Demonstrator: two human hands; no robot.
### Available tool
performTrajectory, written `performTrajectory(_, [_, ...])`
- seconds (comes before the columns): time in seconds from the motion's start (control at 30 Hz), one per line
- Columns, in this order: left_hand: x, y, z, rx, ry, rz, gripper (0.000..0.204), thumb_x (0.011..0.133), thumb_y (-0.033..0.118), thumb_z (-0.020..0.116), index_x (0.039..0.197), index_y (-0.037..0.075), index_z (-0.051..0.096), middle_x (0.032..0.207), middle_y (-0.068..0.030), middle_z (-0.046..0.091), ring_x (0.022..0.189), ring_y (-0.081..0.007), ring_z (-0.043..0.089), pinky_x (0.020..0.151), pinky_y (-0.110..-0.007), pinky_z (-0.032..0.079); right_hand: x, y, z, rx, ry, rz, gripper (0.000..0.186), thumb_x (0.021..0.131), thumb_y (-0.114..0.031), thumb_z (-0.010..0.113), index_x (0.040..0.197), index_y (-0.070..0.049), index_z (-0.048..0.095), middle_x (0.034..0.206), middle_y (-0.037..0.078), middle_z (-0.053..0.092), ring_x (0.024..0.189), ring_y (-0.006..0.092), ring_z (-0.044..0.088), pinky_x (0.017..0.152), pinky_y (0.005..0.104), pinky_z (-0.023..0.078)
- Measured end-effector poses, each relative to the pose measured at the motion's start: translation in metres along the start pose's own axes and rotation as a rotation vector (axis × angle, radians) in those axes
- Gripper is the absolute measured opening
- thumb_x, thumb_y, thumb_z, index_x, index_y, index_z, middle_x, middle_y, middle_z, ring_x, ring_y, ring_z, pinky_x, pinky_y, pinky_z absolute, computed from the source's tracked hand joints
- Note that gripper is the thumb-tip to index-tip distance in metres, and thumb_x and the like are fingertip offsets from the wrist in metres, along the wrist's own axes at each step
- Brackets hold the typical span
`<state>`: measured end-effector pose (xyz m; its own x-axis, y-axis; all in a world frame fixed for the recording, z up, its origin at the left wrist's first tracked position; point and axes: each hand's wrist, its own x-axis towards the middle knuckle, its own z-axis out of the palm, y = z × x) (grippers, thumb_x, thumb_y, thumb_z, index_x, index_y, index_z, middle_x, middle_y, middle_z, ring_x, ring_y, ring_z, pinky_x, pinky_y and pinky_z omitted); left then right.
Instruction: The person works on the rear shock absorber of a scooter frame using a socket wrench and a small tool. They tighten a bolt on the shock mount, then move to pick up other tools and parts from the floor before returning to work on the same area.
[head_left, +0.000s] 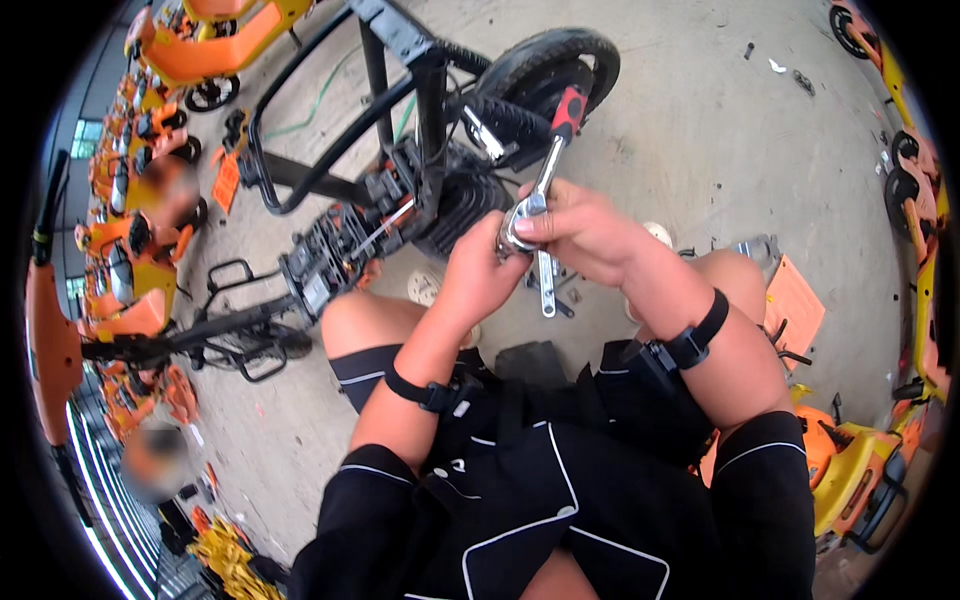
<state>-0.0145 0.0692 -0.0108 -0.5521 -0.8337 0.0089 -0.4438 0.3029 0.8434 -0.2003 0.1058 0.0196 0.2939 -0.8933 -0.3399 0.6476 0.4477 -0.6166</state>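
A chrome ratchet wrench (550, 165) with a red and black grip is held out in front of me, its handle pointing up and away. My left hand (478, 272) is closed round the ratchet head from the left. My right hand (585, 232) grips the neck just behind the head, thumb lying across it. Whether a socket sits between the fingers is hidden. Just below my hands shows a chrome spanner (546, 285), apparently on the floor. Beyond them lies a partly stripped scooter (432, 110) with a black frame, exposed wiring and motor parts.
The scooter's rear wheel (605, 70) reaches past the ratchet grip. An orange panel (800, 300) lies by my right knee. Orange and yellow scooters (140, 250) line the left side, and more (915, 200) stand at the right. Small loose parts (803, 82) lie on the concrete floor.
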Motion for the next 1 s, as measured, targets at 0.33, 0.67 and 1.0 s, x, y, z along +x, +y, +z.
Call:
performTrajectory(0.33, [0.017,-0.043,-0.001,-0.126,-0.092,0.076,0.027,0.079,0.009,0.074,0.098,0.001,0.057,0.087,-0.0172,0.063,0.078,-0.0340,0.062,0.071,-0.039,0.050,0.026,0.015,-0.010,0.002,0.112,-0.010,0.045,0.085,-0.003,0.074,0.123,-0.001,0.048,0.107,0.010,0.064,0.099,0.0210,0.064,0.093,0.0372,0.050])
performTrajectory(0.67, [0.018,-0.055,0.003,-0.121,-0.258,-0.004,0.033,0.081,0.006,0.074,0.111,0.004,0.061,0.093,-0.0056,0.064,0.082,-0.0151,0.059,0.076,-0.031,0.050,0.018,0.026,-0.018,0.026,0.163,0.003,0.030,0.089,-0.009,0.073,0.113,0.003,0.059,0.105,0.012,0.068,0.100,0.0205,0.066,0.091,0.0335,0.052])
performTrajectory(1.0, [0.006,-0.034,-0.043,0.076,-0.297,-0.064,0.025,0.070,0.013,0.079,0.085,0.001,0.063,0.075,-0.0164,0.063,0.068,-0.0336,0.061,0.062,-0.040,0.049,0.016,0.016,-0.021,-1.256,0.330,-0.301,0.068,0.082,-0.037,0.083,0.132,0.000,0.053,0.108,0.012,0.066,0.103,0.0231,0.062,0.091,0.0377,0.049])
